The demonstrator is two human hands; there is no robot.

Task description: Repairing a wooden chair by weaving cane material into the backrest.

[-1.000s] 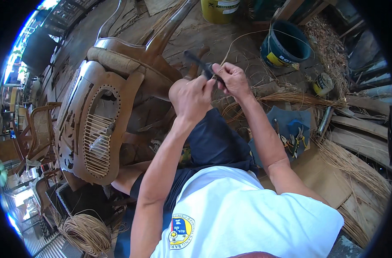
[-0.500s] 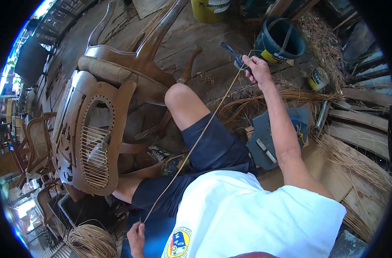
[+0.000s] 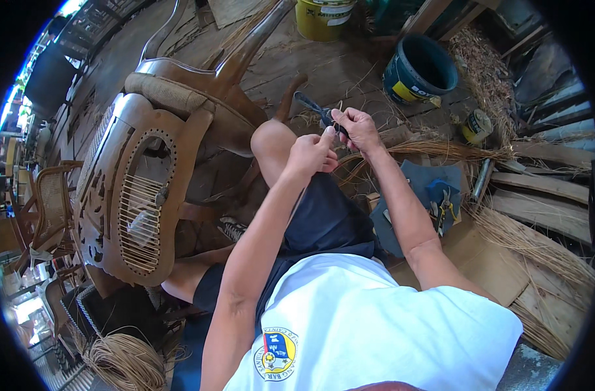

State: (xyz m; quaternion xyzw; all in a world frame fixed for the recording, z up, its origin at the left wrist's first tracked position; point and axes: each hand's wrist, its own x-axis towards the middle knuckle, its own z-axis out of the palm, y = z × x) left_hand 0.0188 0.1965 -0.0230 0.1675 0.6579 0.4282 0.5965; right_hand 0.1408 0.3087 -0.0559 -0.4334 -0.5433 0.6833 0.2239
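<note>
Both hands now meet above the knee, the left hand (image 3: 313,153) back from its long pull, pinching the cane strand beside the right hand's (image 3: 357,127) grip closed on a dark tool (image 3: 313,107).

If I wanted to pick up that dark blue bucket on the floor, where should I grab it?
Probably by the rim of the dark blue bucket, coming from above. It stands upright with its mouth open and nothing visible over it, so the top edge is free all round. The yellow bucket stands well apart, and both hands are busy nearer the knee.
</note>
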